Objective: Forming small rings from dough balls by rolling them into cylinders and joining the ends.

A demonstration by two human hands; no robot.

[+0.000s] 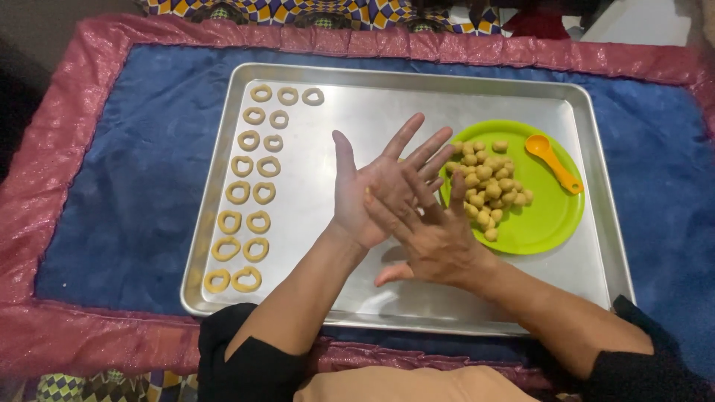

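1. Two hands are pressed palm to palm over the metal baking tray (pixel 372 112): the left hand (pixel 372 190) lies palm up, and the right hand (pixel 432 234) is laid across it.
2. A small bit of dough (pixel 368 191) is just glimpsed between the palms; the fingers (pixel 417 145) of both hands are stretched out flat and splayed, not curled around anything.
3. Two columns of dough rings (pixel 249 193) are laid along the tray's left side, with a few more across the top.
4. A green plate (pixel 544 223) is set on the tray's right part, carrying a heap of dough balls (pixel 488 186) and an orange measuring spoon (pixel 553 162).
5. The tray is rested on a blue cloth (pixel 134 186) edged in pink.
6. Risks, as judged: the piece could be flattened or smeared if too much pressure is applied, or dropped if the palms are parted; the heap just beside the right hand could be knocked by a wide stroke.
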